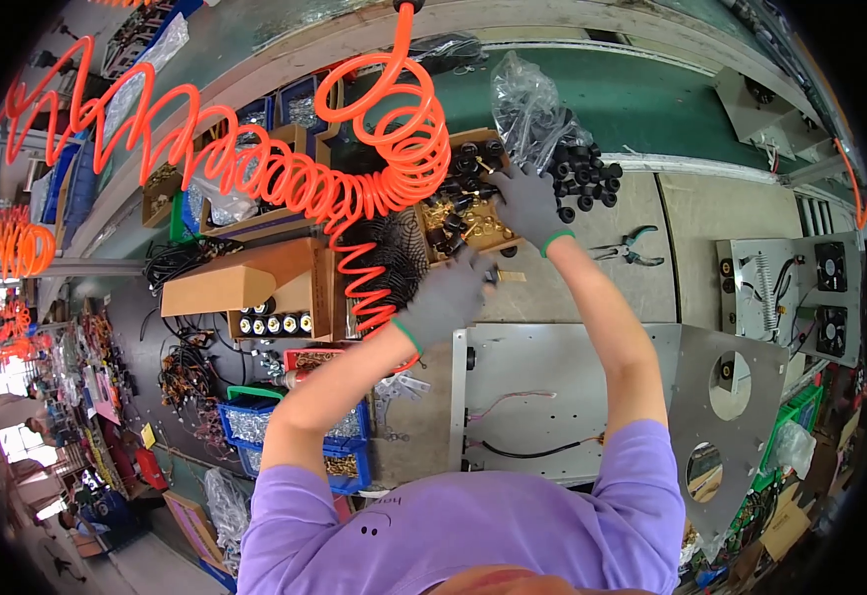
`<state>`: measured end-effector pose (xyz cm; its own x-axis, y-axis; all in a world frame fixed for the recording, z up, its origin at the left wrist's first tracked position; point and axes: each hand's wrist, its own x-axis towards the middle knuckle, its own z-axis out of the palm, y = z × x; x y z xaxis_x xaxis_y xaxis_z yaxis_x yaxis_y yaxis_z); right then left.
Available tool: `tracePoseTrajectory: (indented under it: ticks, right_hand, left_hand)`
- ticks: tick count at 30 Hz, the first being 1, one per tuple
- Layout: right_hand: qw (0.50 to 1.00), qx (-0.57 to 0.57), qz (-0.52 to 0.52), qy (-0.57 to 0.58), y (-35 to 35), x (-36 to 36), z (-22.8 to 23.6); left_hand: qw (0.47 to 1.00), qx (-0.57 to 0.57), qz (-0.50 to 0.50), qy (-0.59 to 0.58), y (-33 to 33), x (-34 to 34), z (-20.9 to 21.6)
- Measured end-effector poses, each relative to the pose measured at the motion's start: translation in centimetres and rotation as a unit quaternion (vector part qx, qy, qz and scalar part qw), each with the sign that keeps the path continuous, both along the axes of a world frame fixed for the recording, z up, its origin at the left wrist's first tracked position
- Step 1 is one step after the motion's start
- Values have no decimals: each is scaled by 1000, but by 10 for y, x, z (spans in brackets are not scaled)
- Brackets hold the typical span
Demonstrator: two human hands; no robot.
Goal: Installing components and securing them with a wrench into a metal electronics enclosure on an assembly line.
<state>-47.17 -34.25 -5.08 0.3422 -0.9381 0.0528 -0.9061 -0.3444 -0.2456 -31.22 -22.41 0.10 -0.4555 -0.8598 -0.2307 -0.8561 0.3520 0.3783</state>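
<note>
My right hand (531, 206), in a grey glove with a green cuff, reaches over the right side of a cardboard box (498, 241). Its fingers look spread, with nothing plainly held in them. Inside the box lie brass fittings (445, 215) and black round parts (471, 157). Just right of this hand is a pile of black plastic caps (584, 177), partly under a clear plastic bag (527, 99). My left hand (448, 299), gloved the same way, is near the box's front edge. Its fingers are smeared by motion, so whatever they hold is unclear.
A coiled orange air hose (394, 178) hangs over the bench's left side. Green-handled pliers (636, 246) lie to the right. A grey metal panel (542, 397) with wires lies in front of me. Blue bins (349, 426) of screws stand at left; a fan unit (780, 297) at far right.
</note>
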Motion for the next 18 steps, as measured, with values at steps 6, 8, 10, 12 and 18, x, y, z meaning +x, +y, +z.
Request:
tracePoseTrajectory:
  ticks: [6, 8, 10, 12, 18]
  right_hand:
    - [986, -11, 44, 163, -17, 25, -14]
    - [983, 10, 40, 179, -21, 32, -9]
    - [979, 60, 52, 187, -23, 31, 3]
    - [982, 42, 69, 171, -17, 26, 1]
    - [998, 31, -13, 52, 18, 11, 21]
  left_hand:
    - [976, 95, -177, -88, 116, -46, -36]
    - [972, 115, -182, -91, 135, -55, -46]
    - [968, 133, -191, -89, 150, -63, -62]
    - [970, 132, -166, -121, 156, -64, -70]
    - [990, -26, 12, 141, 106, -30, -34]
